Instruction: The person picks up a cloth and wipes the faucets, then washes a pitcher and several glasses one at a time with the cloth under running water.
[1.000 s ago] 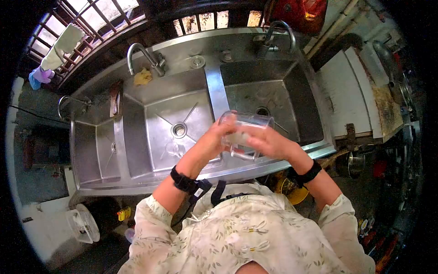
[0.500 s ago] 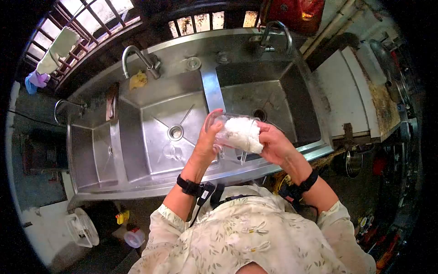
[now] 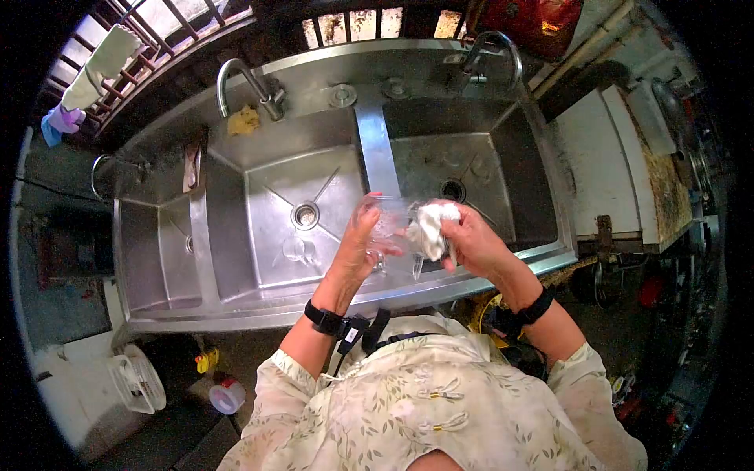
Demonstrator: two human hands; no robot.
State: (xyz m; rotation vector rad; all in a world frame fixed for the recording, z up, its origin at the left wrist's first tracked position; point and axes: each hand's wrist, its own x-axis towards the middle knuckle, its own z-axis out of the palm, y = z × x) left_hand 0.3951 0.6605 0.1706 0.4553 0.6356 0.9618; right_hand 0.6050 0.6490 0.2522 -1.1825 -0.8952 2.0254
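My left hand point(image 3: 360, 242) is wrapped around a clear drinking glass point(image 3: 386, 220), held sideways above the front rim of the sink. In my right hand point(image 3: 475, 242) is a bunched white cloth point(image 3: 432, 228), gripped at the open end of the glass; motion blurs the gap between the two. Below my hands, a clear pointed piece point(image 3: 417, 267) shows near the rim, too indistinct to name. Another clear glass item point(image 3: 295, 250) lies in the middle basin, in front of its drain.
The steel sink point(image 3: 373, 149) has three basins. Faucets stand behind them, including a middle faucet point(image 3: 247, 86) and a right faucet point(image 3: 495, 59). A yellow sponge point(image 3: 243, 121) lies on the back ledge. At right is a white cabinet point(image 3: 601, 161); a white-lidded tub point(image 3: 228, 396) stands lower left.
The white cloth, which was stuffed inside the glass, is now mostly out and bunched in my right hand. My left hand keeps its hold on the glass. The view has shifted slightly.
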